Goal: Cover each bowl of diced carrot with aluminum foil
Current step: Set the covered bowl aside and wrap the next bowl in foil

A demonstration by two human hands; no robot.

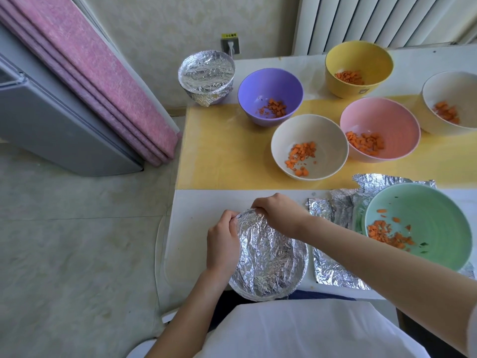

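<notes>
A foil-covered bowl (268, 262) sits at the table's near edge in front of me. My left hand (223, 241) pinches the foil at its left rim, and my right hand (277, 215) presses the foil at its far rim. A second foil-covered bowl (206, 73) stands at the far left corner. Open bowls of diced carrot stand beyond: purple (269, 95), yellow (358, 67), beige (309, 147), pink (379, 129), white (451, 102) and green (418, 228).
Loose foil sheets (335, 272) lie under and beside the green bowl. A yellow mat (219, 151) covers the table's middle. A grey fridge (51, 120) and pink folded panel (98, 73) stand on the floor to the left; a radiator (374, 19) behind.
</notes>
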